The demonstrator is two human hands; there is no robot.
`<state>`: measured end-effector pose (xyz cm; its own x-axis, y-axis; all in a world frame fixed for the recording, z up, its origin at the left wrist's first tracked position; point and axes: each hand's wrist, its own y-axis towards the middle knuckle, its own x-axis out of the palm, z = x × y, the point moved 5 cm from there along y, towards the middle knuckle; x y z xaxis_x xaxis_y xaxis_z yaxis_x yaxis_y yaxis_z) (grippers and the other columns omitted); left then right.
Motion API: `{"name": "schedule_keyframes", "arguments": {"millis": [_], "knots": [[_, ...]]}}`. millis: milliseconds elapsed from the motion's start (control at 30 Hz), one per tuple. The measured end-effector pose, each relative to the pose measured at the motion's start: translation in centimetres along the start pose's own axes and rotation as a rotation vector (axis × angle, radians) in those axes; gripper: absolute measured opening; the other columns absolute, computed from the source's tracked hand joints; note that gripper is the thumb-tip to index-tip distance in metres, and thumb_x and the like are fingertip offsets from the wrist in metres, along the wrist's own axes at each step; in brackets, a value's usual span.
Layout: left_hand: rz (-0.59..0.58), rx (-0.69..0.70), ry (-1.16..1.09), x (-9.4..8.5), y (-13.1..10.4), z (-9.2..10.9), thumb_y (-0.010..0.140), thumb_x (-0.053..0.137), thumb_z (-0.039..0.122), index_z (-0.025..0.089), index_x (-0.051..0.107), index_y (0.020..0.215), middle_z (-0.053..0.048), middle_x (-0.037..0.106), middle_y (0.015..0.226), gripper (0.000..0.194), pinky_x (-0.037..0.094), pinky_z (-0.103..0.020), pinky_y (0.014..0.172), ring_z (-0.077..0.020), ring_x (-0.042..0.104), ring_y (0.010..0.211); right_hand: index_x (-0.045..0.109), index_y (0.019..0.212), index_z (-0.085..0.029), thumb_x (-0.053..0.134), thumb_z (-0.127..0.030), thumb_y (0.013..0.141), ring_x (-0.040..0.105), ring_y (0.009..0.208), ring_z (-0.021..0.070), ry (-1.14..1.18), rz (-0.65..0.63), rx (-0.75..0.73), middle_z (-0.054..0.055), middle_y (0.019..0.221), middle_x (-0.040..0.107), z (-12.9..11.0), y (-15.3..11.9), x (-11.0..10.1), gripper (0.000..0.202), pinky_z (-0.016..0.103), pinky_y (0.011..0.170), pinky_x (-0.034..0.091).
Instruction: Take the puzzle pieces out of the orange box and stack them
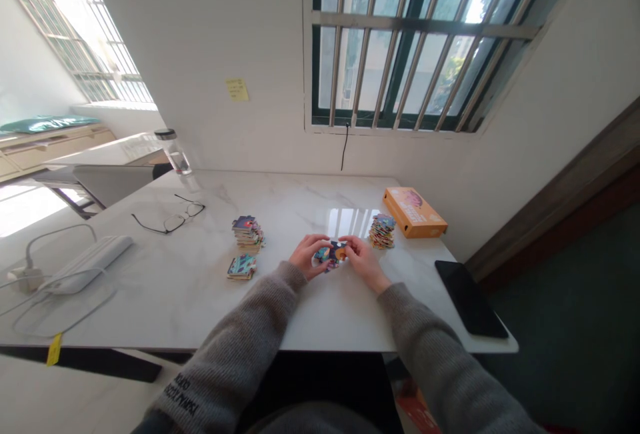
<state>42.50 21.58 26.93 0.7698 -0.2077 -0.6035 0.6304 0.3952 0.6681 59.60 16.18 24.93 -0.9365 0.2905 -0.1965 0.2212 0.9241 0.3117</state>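
Observation:
Between my two hands are colourful jigsaw puzzle pieces (337,253), dark blue and orange on the right, teal on the left. My left hand (306,254) curls around the left side, thumb and fingers on the edges. From the right, the fingers of my right hand (364,259) pinch the dark piece. Whether the pieces are joined is too small to tell. Left of my hands stand a tall stack of puzzle pieces (248,234) and a shorter teal stack (242,267). Another stack (383,232) rises just beyond my right hand.
An orange box (415,212) lies at the back right, with a black phone (471,299) near the right edge. Eyeglasses (175,222), a bottle (175,154) and a white power strip (93,266) with cables occupy the left side of the white table (310,327).

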Motion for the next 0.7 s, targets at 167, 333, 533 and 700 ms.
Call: {"name": "schedule_keyframes", "arguments": {"millis": [167, 333, 533, 700], "knots": [[-0.043, 0.026, -0.014, 0.1, 0.1, -0.1, 0.076, 0.073, 0.022, 0.024, 0.064, 0.108, -0.007, 0.068, 0.114, 0.034, 0.051, -0.042, 0.094, -0.0239, 0.061, 0.102, 0.054, 0.115, -0.019, 0.057, -0.031, 0.082, 0.049, 0.058, 0.011, 0.115, -0.04, 0.024, -0.007, 0.066, 0.049, -0.9, -0.4, 0.6, 0.035, 0.024, 0.057, 0.039], [0.014, -0.019, 0.039, -0.2, 0.1, -0.1, 0.08, 0.075, 0.033, 0.022, 0.066, 0.106, -0.009, 0.068, 0.108, 0.03, 0.051, -0.043, 0.091, -0.0243, 0.062, 0.1, 0.049, 0.118, -0.02, 0.066, -0.037, 0.08, 0.052, 0.062, 0.0115, 0.221, -0.032, 0.066, -0.007, 0.068, 0.054, -0.9, -0.4, 0.7, 0.045, 0.025, 0.062, 0.043], [-0.033, 0.011, 0.013, 0.4, 0.0, 0.4, 0.079, 0.072, 0.025, 0.024, 0.067, 0.109, -0.008, 0.069, 0.107, 0.031, 0.052, -0.042, 0.09, -0.024, 0.061, 0.099, 0.053, 0.105, -0.02, 0.067, -0.047, 0.081, 0.056, 0.064, 0.0131, 0.158, 0.064, 0.041, -0.005, 0.068, 0.057, -0.1, 0.0, -0.3, 0.039, 0.027, 0.063, 0.046], [-0.037, 0.03, -0.035, 0.1, 0.1, 0.7, 0.073, 0.07, 0.015, 0.024, 0.064, 0.112, -0.007, 0.066, 0.12, 0.04, 0.05, -0.043, 0.098, -0.0242, 0.059, 0.108, 0.057, 0.089, -0.019, 0.07, -0.047, 0.08, 0.061, 0.071, 0.0143, 0.17, -0.005, 0.064, 0.0, 0.075, 0.063, -0.2, -0.2, 0.3, 0.033, 0.028, 0.066, 0.048]]}}
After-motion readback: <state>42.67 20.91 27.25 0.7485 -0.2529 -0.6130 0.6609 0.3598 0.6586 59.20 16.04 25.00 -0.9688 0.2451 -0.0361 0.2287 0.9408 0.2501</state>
